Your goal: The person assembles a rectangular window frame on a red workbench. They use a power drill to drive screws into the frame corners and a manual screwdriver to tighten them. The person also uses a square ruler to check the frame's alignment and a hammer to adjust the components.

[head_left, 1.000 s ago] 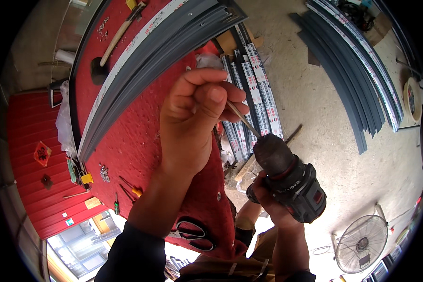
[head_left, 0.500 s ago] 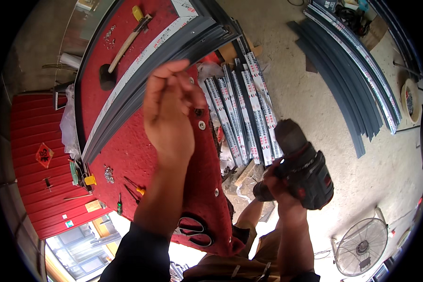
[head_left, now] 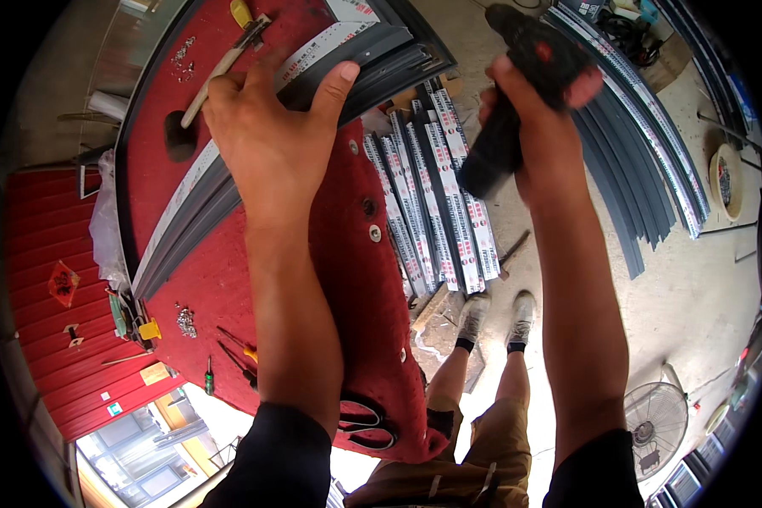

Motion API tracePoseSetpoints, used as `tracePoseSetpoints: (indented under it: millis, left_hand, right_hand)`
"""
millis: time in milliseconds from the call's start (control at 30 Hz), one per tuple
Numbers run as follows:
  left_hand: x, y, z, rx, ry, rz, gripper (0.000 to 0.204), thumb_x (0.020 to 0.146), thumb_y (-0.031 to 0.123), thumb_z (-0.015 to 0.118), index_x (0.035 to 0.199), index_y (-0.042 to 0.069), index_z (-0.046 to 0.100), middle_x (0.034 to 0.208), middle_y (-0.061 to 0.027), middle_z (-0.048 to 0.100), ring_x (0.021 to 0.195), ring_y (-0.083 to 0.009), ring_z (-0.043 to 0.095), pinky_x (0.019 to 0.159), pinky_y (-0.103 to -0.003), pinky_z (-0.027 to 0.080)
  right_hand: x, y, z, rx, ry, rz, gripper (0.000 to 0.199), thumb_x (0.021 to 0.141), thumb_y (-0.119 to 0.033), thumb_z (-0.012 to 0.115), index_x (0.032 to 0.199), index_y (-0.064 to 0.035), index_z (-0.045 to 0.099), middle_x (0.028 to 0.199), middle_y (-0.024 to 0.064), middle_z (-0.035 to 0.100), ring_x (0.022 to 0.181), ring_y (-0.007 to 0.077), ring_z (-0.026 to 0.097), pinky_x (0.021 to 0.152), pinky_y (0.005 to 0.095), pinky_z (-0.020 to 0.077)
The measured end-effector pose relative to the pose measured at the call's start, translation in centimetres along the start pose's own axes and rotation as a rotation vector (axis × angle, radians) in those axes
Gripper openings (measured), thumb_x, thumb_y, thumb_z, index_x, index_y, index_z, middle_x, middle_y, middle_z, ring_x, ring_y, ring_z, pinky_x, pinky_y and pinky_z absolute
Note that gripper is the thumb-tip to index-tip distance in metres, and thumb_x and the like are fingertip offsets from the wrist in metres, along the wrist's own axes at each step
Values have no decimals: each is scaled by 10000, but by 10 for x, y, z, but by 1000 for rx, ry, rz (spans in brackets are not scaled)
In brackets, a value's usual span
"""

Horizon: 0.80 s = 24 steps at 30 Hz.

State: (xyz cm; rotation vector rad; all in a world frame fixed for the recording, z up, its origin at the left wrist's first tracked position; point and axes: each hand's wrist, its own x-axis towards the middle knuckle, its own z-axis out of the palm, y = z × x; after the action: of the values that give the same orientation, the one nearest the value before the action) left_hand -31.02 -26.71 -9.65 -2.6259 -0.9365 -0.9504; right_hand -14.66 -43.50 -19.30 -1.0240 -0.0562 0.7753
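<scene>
My left hand (head_left: 271, 140) lies palm down on a bundle of long grey metal profiles (head_left: 203, 199) that runs along a red workbench (head_left: 347, 279); its fingers are spread and its thumb rests on the bundle's near end. My right hand (head_left: 538, 127) is raised to the right of the bench and grips a black cordless drill (head_left: 516, 85) by the handle. The drill's tip is hidden. A hammer (head_left: 229, 55) with a wooden handle lies on the bench just beyond my left hand.
More grey profiles (head_left: 436, 195) with white printed film lie on the floor beside the bench, and another stack (head_left: 643, 144) lies further right. Scissors (head_left: 364, 423), screwdrivers (head_left: 233, 351) and loose screws (head_left: 184, 320) lie on the bench. A floor fan (head_left: 656, 419) stands lower right.
My left hand has moved up and opened flat onto the profile bundle. My right hand has lifted the drill from low beside the bench up to the upper right.
</scene>
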Motion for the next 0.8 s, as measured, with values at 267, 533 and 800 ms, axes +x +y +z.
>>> tracePoseSetpoints:
  millis: [267, 533, 800]
  left_hand:
    - [3, -9, 8, 2, 8, 13, 768, 727, 649, 908, 1164, 31, 782, 985, -156, 578, 972, -372, 597, 901, -486, 500]
    - [4, -7, 16, -38, 34, 39, 771, 760, 684, 865, 1125, 17, 739, 1025, -136, 617, 906, -353, 670, 772, -468, 556]
    - [6, -3, 18, -90, 24, 31, 763, 761, 677, 869, 1128, 21, 739, 1016, -136, 616, 909, -352, 668, 785, -461, 558]
  right_hand:
    - [69, 8, 27, 137, -201, 118, 339, 947, -348, 861, 1131, -94, 734, 956, 35, 743, 811, 144, 704, 734, 315, 581]
    - [72, 5, 37, 211, -381, 168, 271, 985, -257, 813, 1181, -101, 710, 1074, 58, 787, 951, 177, 777, 863, 369, 643]
    - [75, 6, 34, 290, -405, 208, 329, 979, -249, 820, 1229, -70, 704, 1067, 75, 785, 951, 199, 779, 853, 371, 645]
